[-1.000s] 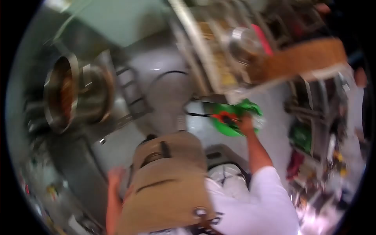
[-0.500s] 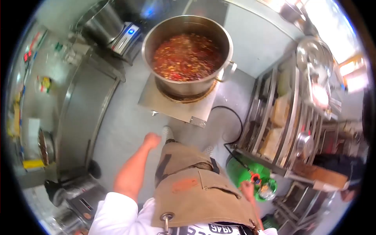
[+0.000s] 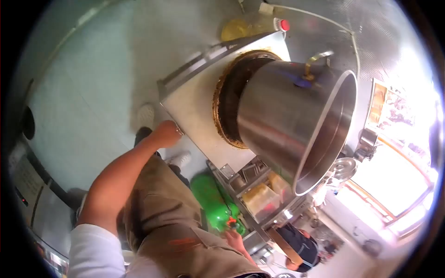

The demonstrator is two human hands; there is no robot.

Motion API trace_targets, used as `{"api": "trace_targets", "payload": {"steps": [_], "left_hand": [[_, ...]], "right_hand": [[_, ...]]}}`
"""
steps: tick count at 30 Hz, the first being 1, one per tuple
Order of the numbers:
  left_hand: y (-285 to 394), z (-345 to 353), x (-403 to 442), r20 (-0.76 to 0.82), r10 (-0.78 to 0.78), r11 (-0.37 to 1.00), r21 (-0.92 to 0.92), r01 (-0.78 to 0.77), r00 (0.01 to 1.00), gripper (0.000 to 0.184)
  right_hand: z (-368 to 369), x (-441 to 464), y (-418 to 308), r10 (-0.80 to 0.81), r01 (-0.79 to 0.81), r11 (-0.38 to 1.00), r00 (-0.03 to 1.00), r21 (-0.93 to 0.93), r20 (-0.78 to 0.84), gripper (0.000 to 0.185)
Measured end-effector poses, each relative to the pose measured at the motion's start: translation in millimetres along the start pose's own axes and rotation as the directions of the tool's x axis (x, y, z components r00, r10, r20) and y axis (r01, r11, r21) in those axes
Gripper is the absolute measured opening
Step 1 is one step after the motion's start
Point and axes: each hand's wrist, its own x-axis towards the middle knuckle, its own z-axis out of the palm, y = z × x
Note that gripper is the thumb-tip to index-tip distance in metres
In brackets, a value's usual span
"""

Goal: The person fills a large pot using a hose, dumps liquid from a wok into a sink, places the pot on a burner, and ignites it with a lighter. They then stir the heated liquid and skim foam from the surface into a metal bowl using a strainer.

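My left hand (image 3: 167,134) is closed at the front edge of the steel stove (image 3: 197,116), its fingers around the small metal knob (image 3: 180,131). Lower down, my right hand (image 3: 233,238) reaches to the top of a green gas cylinder (image 3: 211,199). Its fingers close at the orange-red valve fitting (image 3: 231,222), which partly hides them. A large steel pot (image 3: 282,106) stands on the stove over a browned round burner ring (image 3: 222,104). From this angle the pot's contents are mostly hidden.
A rack beside the stove holds food containers (image 3: 262,200). A jug with a red cap (image 3: 284,25) stands behind the stove. Another person (image 3: 303,245) in dark clothing is farther back. Bright windows (image 3: 389,180) are at the right.
My view has swung and come closer to the stove. The left hand has gone from hanging free to the stove knob. The right hand stays by the gas cylinder, now at its valve.
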Motion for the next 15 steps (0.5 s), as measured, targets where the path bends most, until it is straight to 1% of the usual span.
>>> {"api": "trace_targets", "payload": {"steps": [1,2,3,4,6,9,10,13,15], "left_hand": [[0,-10,0,0.179,-0.126,0.923,-0.339,0.181,0.976,0.019],[6,-39,-2,0.382,-0.174,0.709,-0.592,0.384,0.908,0.019],[5,-57,-2,0.570,-0.135,0.396,-0.719,0.572,0.810,0.020],[-6,-56,0,0.627,-0.050,0.270,-0.741,0.615,0.778,0.022],[-18,-48,2,0.687,0.153,0.022,-0.721,0.693,0.710,0.027],[-33,-37,7,0.674,0.348,-0.075,-0.673,0.736,0.652,0.025],[-37,-35,7,0.647,0.374,-0.072,-0.694,0.716,0.665,0.025],[-35,-38,4,0.644,0.343,-0.086,-0.703,0.706,0.684,0.025],[-20,-55,-2,0.655,0.117,0.093,-0.755,0.649,0.746,0.024]], "right_hand": [[4,9,-5,0.009,-0.011,0.991,1.000,0.134,0.018,0.032],[11,8,-21,-0.012,0.009,0.995,0.999,0.098,0.037,0.033],[18,11,-44,-0.038,0.034,0.998,0.997,0.057,0.060,0.034],[31,3,-74,-0.036,0.033,0.998,0.998,0.057,0.050,0.033],[39,5,-95,-0.079,0.078,0.997,0.993,0.019,0.085,0.033],[43,3,-124,-0.081,0.085,0.995,0.994,-0.056,0.078,0.033],[42,2,-131,-0.077,0.083,0.993,0.994,-0.079,0.072,0.034],[47,-9,-156,-0.089,0.096,0.982,0.995,-0.160,0.053,0.033],[43,-9,-158,-0.089,0.097,0.987,0.994,-0.131,0.070,0.032]]}}
